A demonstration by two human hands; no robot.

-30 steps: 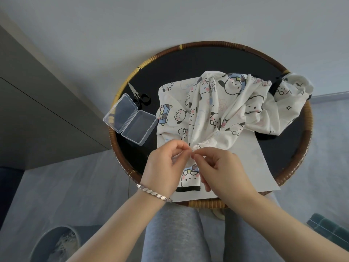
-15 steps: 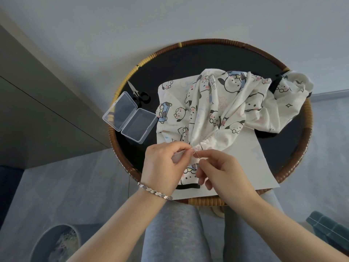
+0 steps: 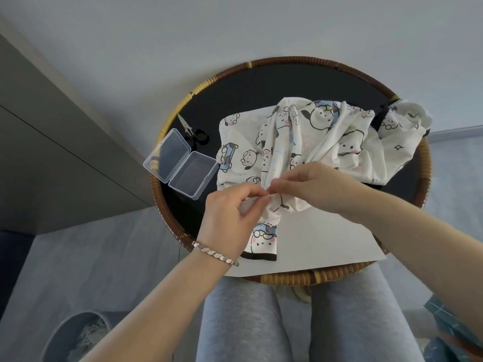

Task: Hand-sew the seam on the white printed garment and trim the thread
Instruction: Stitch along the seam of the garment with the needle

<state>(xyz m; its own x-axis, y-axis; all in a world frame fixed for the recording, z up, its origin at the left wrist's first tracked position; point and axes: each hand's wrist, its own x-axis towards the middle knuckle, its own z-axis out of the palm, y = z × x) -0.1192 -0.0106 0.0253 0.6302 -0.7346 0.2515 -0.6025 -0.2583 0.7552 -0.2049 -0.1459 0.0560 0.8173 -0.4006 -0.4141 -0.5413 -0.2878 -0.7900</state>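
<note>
The white garment [image 3: 321,142] printed with cartoon dogs lies bunched across a round black table with a wicker rim [image 3: 167,205]. My left hand [image 3: 230,218], a silver bracelet at its wrist, pinches a gathered fold of the fabric near the table's front. My right hand [image 3: 313,184] meets it from the right, thumb and forefinger pinching a thin needle [image 3: 268,190] at the fold. The thread is too fine to see. Small black scissors [image 3: 194,133] lie at the table's left, away from both hands.
An open clear plastic box [image 3: 180,163] sits left of the garment. A white paper sheet [image 3: 313,246] lies under the fabric at the front edge. A grey bin [image 3: 75,335] stands on the floor at lower left. My grey-trousered knees are under the table.
My right hand has moved up and to the right, from below the fold to over it, still pinching at the fabric. The left hand keeps its grip on the fold.
</note>
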